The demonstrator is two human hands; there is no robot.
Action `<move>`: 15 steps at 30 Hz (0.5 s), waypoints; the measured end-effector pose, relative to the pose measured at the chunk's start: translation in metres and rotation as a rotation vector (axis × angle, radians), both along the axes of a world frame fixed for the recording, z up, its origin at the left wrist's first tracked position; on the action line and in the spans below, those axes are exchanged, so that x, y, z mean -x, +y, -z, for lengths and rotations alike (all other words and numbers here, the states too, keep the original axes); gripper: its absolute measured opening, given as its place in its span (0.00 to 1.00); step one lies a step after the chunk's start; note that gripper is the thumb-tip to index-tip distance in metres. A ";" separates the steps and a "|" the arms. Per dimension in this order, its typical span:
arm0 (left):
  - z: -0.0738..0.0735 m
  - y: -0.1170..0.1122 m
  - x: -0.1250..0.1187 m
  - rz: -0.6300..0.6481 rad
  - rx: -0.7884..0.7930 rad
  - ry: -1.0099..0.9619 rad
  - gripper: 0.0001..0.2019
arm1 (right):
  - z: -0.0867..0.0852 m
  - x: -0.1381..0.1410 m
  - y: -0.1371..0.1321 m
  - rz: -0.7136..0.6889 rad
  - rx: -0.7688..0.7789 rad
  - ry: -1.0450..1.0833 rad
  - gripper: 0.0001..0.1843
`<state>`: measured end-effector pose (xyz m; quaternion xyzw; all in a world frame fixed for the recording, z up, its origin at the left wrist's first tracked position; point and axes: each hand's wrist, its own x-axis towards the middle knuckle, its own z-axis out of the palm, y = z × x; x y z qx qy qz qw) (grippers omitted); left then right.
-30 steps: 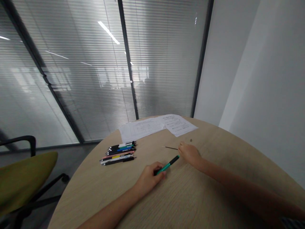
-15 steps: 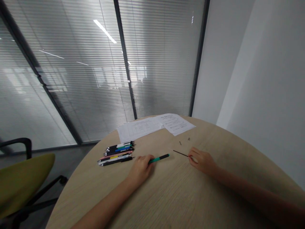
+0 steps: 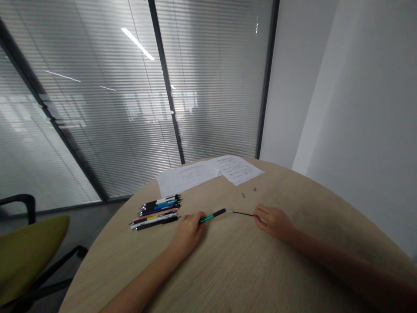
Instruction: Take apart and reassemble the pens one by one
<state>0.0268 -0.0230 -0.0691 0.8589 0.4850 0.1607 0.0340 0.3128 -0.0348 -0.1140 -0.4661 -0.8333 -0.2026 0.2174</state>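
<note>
My left hand (image 3: 189, 231) is closed around a green pen barrel with a black grip section (image 3: 213, 215), whose black end points right. Between the fingertips of my right hand (image 3: 273, 221) is a thin dark pen refill (image 3: 244, 214). Its pale tip points left and lies close to the black end of the barrel; whether the two touch is hard to make out. Just left of my left hand, several pens (image 3: 154, 214) lie side by side in a row. Two small dark pieces (image 3: 243, 195), too small to name, rest beyond the refill.
Printed paper sheets (image 3: 241, 170) lie at the far edge of the round wooden table (image 3: 228, 269). A green chair (image 3: 32, 256) stands at the left. Behind the table are a glass partition with blinds (image 3: 218, 87) and a white wall (image 3: 365, 108).
My right hand has brought the refill closer to the barrel's black end, and the refill now lies flatter, more in line with the barrel. The view has shifted slightly.
</note>
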 end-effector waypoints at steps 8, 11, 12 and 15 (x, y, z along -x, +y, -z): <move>0.001 0.000 -0.001 0.001 -0.021 0.003 0.08 | -0.003 0.003 -0.003 0.007 -0.005 0.010 0.12; 0.001 0.000 -0.001 -0.008 -0.028 0.014 0.08 | -0.003 0.003 -0.002 0.022 -0.022 -0.023 0.12; 0.001 0.000 -0.001 -0.008 -0.032 0.019 0.08 | -0.003 0.002 -0.002 0.029 -0.024 -0.033 0.12; 0.002 0.000 0.000 0.004 -0.051 0.036 0.08 | -0.002 0.002 -0.001 0.035 -0.027 -0.057 0.12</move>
